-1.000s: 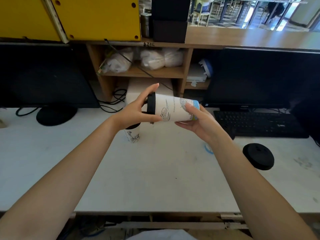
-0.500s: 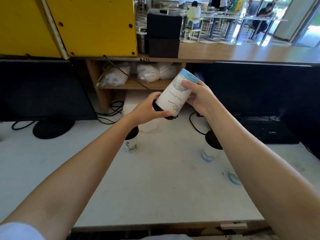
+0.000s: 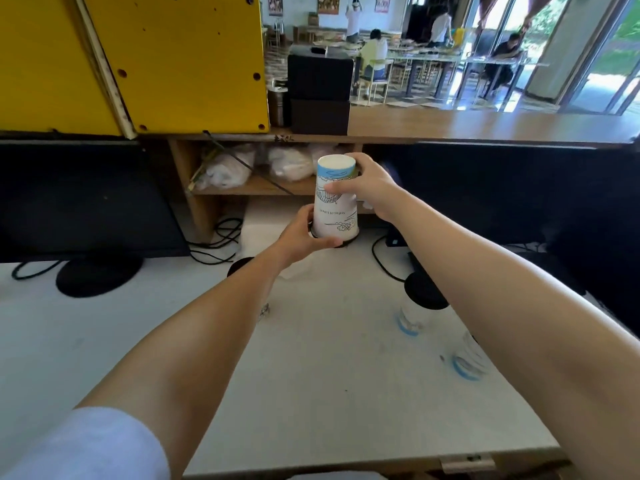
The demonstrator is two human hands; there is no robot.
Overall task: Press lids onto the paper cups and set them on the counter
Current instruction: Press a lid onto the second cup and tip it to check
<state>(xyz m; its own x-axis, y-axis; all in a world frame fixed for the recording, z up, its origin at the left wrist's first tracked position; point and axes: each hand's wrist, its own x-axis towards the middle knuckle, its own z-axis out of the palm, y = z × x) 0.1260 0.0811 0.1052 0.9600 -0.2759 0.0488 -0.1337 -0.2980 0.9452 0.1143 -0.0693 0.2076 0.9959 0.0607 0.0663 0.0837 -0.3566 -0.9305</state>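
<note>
So the white worktop (image 3: pixel 329 393) is carrying a couple of blurry cups that are already wearing lids, one (image 3: pixel 239 268) peeking out behind the left forearm and one (image 3: pixel 426 292) by the right, so I'm guessing we're mid-batch. Both hands are holding the paper cup (image 3: pixel 335 216) up above the far side of the worktop, flipped upside down. The right hand (image 3: pixel 370 188) is gripping the base end on top, and the left hand (image 3: pixel 301 237) is curling round the mouth end with its thumb lying along the black lid (image 3: pixel 348 242). My read is they're squeezing the lid against the rim so it's seating all round.
</note>
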